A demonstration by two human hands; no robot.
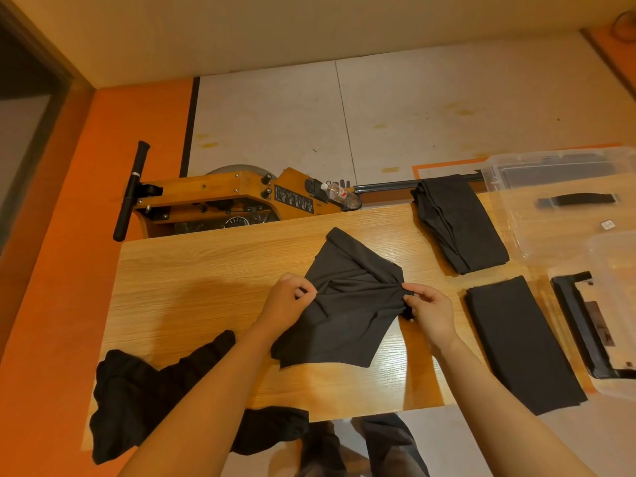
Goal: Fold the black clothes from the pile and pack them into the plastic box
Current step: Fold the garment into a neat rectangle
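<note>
Light wood-grain surface (pixel 206 270) carries everything. Clear plastic box (pixel 616 318) with black latch sits at 3 o'clock, its clear lid (pixel 550 208) at 2 o'clock; nothing visibly packed in it yet. Unfolded pile of crumpled black clothes (pixel 137 390) at 7 o'clock, hanging over the near edge. Two folded black garments: one (pixel 523 342) at 4 o'clock, one (pixel 457 222) at 1 o'clock. Centre: half-folded black garment (pixel 344 311), still wrinkled. Left hand (pixel 285 301) pinches its left edge, right hand (pixel 430 308) pinches its right edge — each grip closed on cloth. Step, I'd say: mid-fold. Next: tension, flatten, fold over.
</note>
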